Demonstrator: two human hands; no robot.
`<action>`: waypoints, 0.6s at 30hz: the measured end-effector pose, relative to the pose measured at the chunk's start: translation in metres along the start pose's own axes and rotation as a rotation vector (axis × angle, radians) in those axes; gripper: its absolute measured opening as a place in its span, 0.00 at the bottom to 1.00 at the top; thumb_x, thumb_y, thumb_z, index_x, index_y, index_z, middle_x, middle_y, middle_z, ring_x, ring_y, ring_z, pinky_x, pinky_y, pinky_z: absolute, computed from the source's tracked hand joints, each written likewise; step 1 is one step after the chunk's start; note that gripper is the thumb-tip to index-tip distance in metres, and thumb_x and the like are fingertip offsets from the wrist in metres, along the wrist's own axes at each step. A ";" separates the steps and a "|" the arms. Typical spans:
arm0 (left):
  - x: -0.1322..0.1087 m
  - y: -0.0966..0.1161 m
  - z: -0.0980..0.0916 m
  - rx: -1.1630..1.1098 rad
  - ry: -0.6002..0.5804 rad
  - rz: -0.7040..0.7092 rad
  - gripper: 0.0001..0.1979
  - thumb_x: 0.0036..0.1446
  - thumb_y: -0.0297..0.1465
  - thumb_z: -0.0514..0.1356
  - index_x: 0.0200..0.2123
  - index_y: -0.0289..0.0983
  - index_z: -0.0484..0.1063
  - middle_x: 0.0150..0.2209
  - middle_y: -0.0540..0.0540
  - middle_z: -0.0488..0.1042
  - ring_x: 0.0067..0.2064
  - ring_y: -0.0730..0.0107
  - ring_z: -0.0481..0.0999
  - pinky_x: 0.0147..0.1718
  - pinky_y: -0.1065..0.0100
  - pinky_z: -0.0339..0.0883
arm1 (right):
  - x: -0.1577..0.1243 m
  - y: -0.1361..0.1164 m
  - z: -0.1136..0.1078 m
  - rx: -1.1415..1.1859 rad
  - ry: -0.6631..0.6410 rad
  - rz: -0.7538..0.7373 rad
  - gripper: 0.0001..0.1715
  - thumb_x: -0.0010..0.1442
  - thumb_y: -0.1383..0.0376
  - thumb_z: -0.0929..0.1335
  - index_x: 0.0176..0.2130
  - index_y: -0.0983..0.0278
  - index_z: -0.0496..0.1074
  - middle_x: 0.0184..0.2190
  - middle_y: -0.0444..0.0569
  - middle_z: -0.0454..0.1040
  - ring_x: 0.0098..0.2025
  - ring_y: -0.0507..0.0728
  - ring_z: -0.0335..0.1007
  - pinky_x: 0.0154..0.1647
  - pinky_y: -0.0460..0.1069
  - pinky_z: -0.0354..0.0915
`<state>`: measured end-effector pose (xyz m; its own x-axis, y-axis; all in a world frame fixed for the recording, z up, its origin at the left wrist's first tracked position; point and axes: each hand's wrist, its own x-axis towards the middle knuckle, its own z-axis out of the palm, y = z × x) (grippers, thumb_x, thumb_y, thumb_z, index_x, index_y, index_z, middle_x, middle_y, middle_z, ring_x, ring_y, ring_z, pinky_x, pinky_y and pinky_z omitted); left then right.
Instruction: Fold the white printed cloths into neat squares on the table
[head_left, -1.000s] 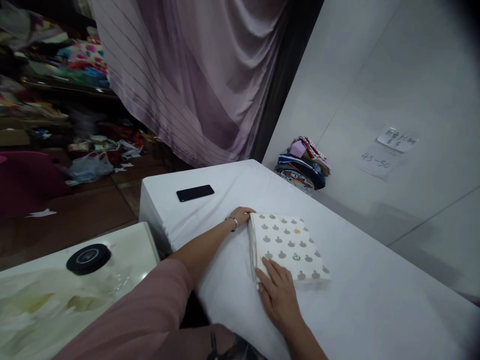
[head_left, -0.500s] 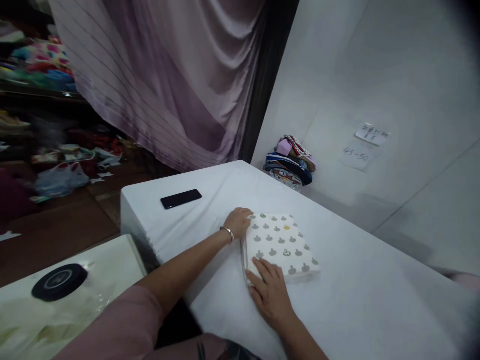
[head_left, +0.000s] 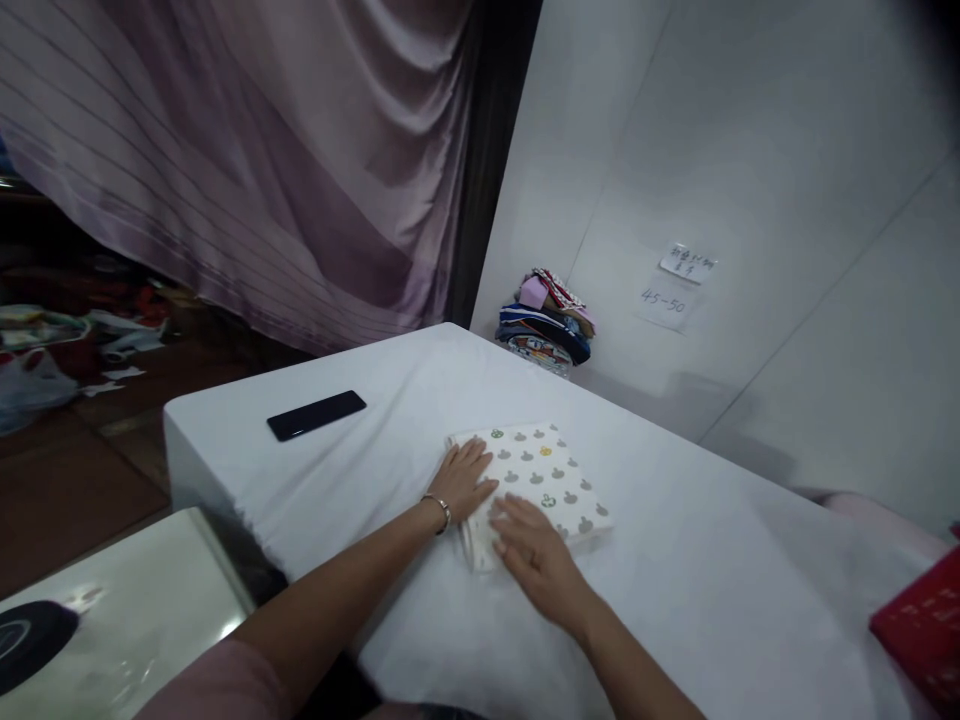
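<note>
A folded white cloth (head_left: pixel 559 478) with grey, green and yellow mushroom-like prints lies on the white-covered table (head_left: pixel 660 580). My left hand (head_left: pixel 459 480), with a silver bracelet at the wrist, rests flat on the cloth's left part, fingers spread. Over the near left part of the cloth is my right hand (head_left: pixel 534 550), its fingers extended and slightly blurred; whether they press on the fabric is hard to tell.
A black phone (head_left: pixel 316 415) lies on the table's left part. Folded clothes (head_left: pixel 546 320) are stacked beyond the far edge by the wall. A red object (head_left: pixel 922 620) sits at the right. At lower left stands a pale surface (head_left: pixel 142 600) with a black round item.
The view has turned to the right. My left hand has moved from the cloth's edge onto its top. A red object has come into view at the right.
</note>
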<state>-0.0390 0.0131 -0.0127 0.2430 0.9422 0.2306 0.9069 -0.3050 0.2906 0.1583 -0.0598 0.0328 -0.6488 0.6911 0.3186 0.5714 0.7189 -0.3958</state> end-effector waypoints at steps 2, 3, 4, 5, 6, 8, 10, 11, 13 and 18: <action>0.000 0.000 0.001 -0.005 0.014 0.004 0.26 0.58 0.43 0.48 0.57 0.39 0.59 0.63 0.44 0.52 0.64 0.61 0.45 0.60 0.55 0.38 | 0.009 0.018 -0.005 -0.091 0.073 0.085 0.22 0.63 0.57 0.57 0.55 0.57 0.64 0.60 0.49 0.58 0.63 0.58 0.46 0.60 0.60 0.48; -0.001 0.000 0.002 -0.010 0.015 0.006 0.26 0.58 0.43 0.48 0.57 0.40 0.59 0.62 0.44 0.53 0.64 0.61 0.45 0.60 0.55 0.38 | 0.011 0.028 -0.005 -0.163 0.068 0.145 0.24 0.63 0.56 0.58 0.56 0.58 0.62 0.61 0.49 0.55 0.64 0.59 0.44 0.60 0.61 0.47; -0.001 0.000 0.002 -0.014 0.014 0.006 0.26 0.58 0.43 0.48 0.57 0.40 0.59 0.62 0.44 0.53 0.64 0.61 0.45 0.60 0.55 0.38 | 0.012 0.038 -0.003 -0.234 0.041 0.210 0.25 0.63 0.56 0.57 0.57 0.58 0.61 0.62 0.50 0.54 0.64 0.61 0.42 0.60 0.62 0.46; -0.002 -0.001 0.003 -0.018 0.012 0.004 0.26 0.58 0.43 0.48 0.57 0.40 0.59 0.62 0.44 0.53 0.64 0.61 0.45 0.61 0.55 0.38 | 0.011 0.047 0.001 -0.294 -0.001 0.265 0.26 0.63 0.55 0.57 0.58 0.59 0.59 0.62 0.51 0.53 0.64 0.61 0.41 0.60 0.62 0.45; -0.002 -0.001 0.003 -0.022 0.007 0.002 0.26 0.58 0.43 0.48 0.57 0.40 0.59 0.62 0.45 0.53 0.64 0.61 0.45 0.61 0.55 0.37 | 0.009 0.055 0.005 -0.340 -0.044 0.303 0.27 0.63 0.54 0.57 0.59 0.59 0.59 0.62 0.51 0.52 0.64 0.62 0.41 0.60 0.62 0.45; -0.002 -0.002 0.002 -0.029 -0.009 -0.001 0.26 0.58 0.43 0.48 0.57 0.39 0.59 0.63 0.45 0.52 0.64 0.61 0.44 0.61 0.56 0.37 | 0.005 0.064 0.013 -0.389 -0.094 0.325 0.28 0.63 0.53 0.55 0.60 0.59 0.57 0.63 0.51 0.50 0.64 0.61 0.40 0.60 0.62 0.43; -0.001 -0.001 -0.003 -0.035 -0.041 -0.004 0.27 0.58 0.44 0.48 0.58 0.39 0.58 0.63 0.45 0.51 0.65 0.62 0.43 0.61 0.56 0.36 | 0.002 0.066 0.018 -0.408 -0.097 0.316 0.29 0.64 0.53 0.54 0.60 0.59 0.55 0.63 0.50 0.49 0.65 0.61 0.40 0.61 0.62 0.43; 0.001 0.001 -0.007 -0.040 -0.073 -0.014 0.27 0.58 0.44 0.48 0.58 0.39 0.57 0.63 0.45 0.50 0.65 0.61 0.43 0.61 0.55 0.36 | 0.001 0.066 0.019 -0.413 -0.092 0.312 0.28 0.64 0.53 0.54 0.60 0.59 0.55 0.63 0.50 0.49 0.65 0.61 0.40 0.61 0.61 0.43; 0.006 0.009 -0.015 -0.050 -0.144 -0.066 0.29 0.56 0.45 0.49 0.58 0.37 0.57 0.63 0.43 0.50 0.65 0.59 0.43 0.60 0.53 0.37 | 0.001 0.064 0.020 -0.420 -0.086 0.309 0.28 0.64 0.54 0.54 0.60 0.59 0.56 0.63 0.51 0.50 0.65 0.60 0.40 0.61 0.61 0.43; 0.010 0.036 -0.019 -0.049 -0.108 -0.118 0.35 0.53 0.51 0.48 0.59 0.35 0.56 0.64 0.39 0.47 0.65 0.55 0.40 0.61 0.52 0.34 | 0.001 0.065 0.020 -0.396 -0.094 0.323 0.28 0.63 0.54 0.55 0.60 0.58 0.55 0.63 0.50 0.49 0.65 0.60 0.40 0.61 0.62 0.42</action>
<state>-0.0107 0.0089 0.0170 0.1743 0.9804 0.0915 0.9139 -0.1956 0.3557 0.1851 -0.0138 -0.0098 -0.4402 0.8856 0.1482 0.8844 0.4561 -0.0989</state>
